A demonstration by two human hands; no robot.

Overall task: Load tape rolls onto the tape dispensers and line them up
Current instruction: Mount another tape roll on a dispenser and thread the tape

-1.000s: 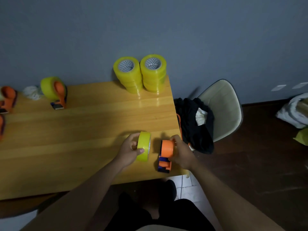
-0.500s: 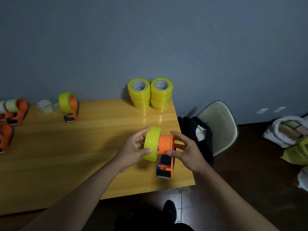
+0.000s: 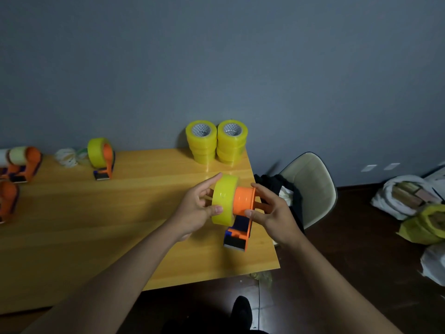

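Observation:
Above the wooden table (image 3: 72,225) I hold two parts together. My left hand (image 3: 196,208) grips a yellow tape roll (image 3: 222,201) by its rim, thumb on the near edge. My right hand (image 3: 269,210) holds an orange and blue tape dispenser (image 3: 242,213), fingers behind its frame and thumb on the front. The roll's side touches the end of the dispenser's orange hub. Whether the hub has entered the roll's core is hidden.
Two stacks of yellow tape rolls (image 3: 216,141) stand at the table's back right corner. A loaded dispenser (image 3: 102,157) sits at the back left, with more dispensers (image 3: 21,162) at the left edge. A chair with dark clothes (image 3: 301,189) stands right of the table.
Both hands lifted the roll and the dispenser off the table and brought them together, so the roll now meets the hub. The camera view tilted up.

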